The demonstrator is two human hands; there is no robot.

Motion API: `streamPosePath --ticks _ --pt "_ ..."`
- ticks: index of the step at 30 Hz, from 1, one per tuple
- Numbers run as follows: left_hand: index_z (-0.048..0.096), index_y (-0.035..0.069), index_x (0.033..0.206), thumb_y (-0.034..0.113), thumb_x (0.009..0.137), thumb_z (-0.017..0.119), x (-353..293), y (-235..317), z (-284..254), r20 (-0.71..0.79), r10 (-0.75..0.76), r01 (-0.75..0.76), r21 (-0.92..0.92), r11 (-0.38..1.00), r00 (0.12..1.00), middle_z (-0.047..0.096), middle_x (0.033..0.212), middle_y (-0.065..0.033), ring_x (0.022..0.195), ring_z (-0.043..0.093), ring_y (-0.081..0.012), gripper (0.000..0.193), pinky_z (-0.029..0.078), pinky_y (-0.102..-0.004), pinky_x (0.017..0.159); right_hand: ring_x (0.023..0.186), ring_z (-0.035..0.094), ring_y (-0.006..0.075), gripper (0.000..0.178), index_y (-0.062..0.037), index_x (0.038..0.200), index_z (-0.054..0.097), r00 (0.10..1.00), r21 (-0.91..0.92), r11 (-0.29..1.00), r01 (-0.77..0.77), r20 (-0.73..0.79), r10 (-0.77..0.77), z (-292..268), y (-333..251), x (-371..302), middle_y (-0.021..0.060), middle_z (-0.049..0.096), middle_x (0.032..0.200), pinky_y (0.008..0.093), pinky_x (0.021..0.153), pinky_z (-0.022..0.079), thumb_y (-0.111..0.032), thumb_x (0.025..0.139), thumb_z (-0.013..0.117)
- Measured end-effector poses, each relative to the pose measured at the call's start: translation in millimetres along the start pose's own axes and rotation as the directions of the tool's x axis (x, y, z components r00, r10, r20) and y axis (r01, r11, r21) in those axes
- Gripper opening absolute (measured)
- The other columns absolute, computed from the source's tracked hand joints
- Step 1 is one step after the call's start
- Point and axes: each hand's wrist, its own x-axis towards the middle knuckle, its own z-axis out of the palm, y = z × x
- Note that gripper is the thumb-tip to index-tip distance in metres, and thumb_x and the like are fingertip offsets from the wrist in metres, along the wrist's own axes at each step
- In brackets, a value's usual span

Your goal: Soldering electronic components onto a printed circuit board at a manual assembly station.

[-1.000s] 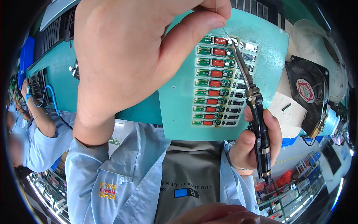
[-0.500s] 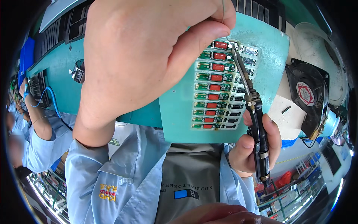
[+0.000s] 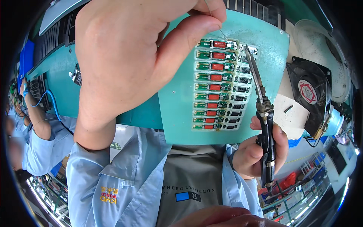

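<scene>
My left hand (image 3: 128, 56) is closed in a pinch on a thin solder wire (image 3: 223, 34), whose end hangs near the top row of small green circuit boards (image 3: 218, 55). These boards carry red rectangular parts and sit in a column of slots in a pale green sheet (image 3: 177, 113). Beside them runs a column of small dark digit displays (image 3: 245, 70). With my right hand (image 3: 250, 154) I hold a black soldering iron (image 3: 267, 113), its tip pointing up over the uppermost displays. Whether the tip touches one, I cannot tell.
A black fan (image 3: 308, 90) stands right of the sheet, near a round clear lid (image 3: 321, 49). A small black piece (image 3: 288, 109) lies on a pale board (image 3: 283, 117). Slotted black racks (image 3: 253, 8) line the far edge. Another person's arm (image 3: 41, 126) shows at far left.
The soldering iron's tip has moved right, away from the top board and the wire end. My left hand has shifted a little left with the solder wire, still pinched.
</scene>
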Motion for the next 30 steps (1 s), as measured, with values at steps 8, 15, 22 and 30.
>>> streamPosePath --ticks 8,15,22,30 --pt "0.073 -0.001 0.091 -0.006 0.084 0.071 -9 2 -13 0.1 -0.105 0.107 -0.016 0.994 0.989 0.07 0.097 -0.0083 0.07 0.053 -0.0123 0.009 0.042 -0.0209 0.059 0.084 0.065 0.0254 0.052 0.0005 0.127 0.058 0.989 0.097 0.985 0.14 0.034 -0.144 -21 9 -12 0.0193 0.067 0.102 0.0335 0.076 0.054 -0.026 0.09 0.081" --pt "0.072 -0.002 0.101 -0.003 0.093 0.066 -14 -1 -9 0.071 -0.097 0.1 -0.035 0.994 0.993 0.07 0.106 -0.0086 0.082 0.059 -0.0131 0.009 0.045 -0.0215 0.066 0.076 0.063 0.0214 0.043 -0.0036 0.122 0.06 0.907 -0.104 0.99 -0.093 -0.419 0.041 -71 15 -84 0.0154 0.063 0.097 0.0303 0.071 0.052 -0.04 0.1 0.066" --pt "0.071 -0.001 0.1 -0.003 0.095 0.064 -11 23 -17 0.025 -0.219 0.22 -0.031 0.975 0.975 0.07 0.104 -0.0078 0.077 0.057 -0.013 0.009 0.044 -0.0222 0.064 0.088 0.069 0.0208 0.031 -0.0005 0.127 0.062 0.698 -0.232 0.941 -0.248 -0.717 0.007 -136 51 -65 0.0172 0.071 0.102 0.0298 0.078 0.058 -0.008 0.096 0.063" --pt "0.069 -0.001 0.101 -0.003 0.098 0.06 -19 32 -32 0.019 -0.174 0.174 -0.011 0.985 0.985 0.069 0.107 -0.0087 0.073 0.053 -0.0111 0.01 0.043 -0.0218 0.061 0.089 0.068 0.018 0.031 -0.0002 0.129 0.063 0.82 -0.41 0.877 -0.252 -0.572 -0.032 -138 105 -3 0.0155 0.073 0.108 0.0259 0.076 0.053 -0.008 0.098 0.064"
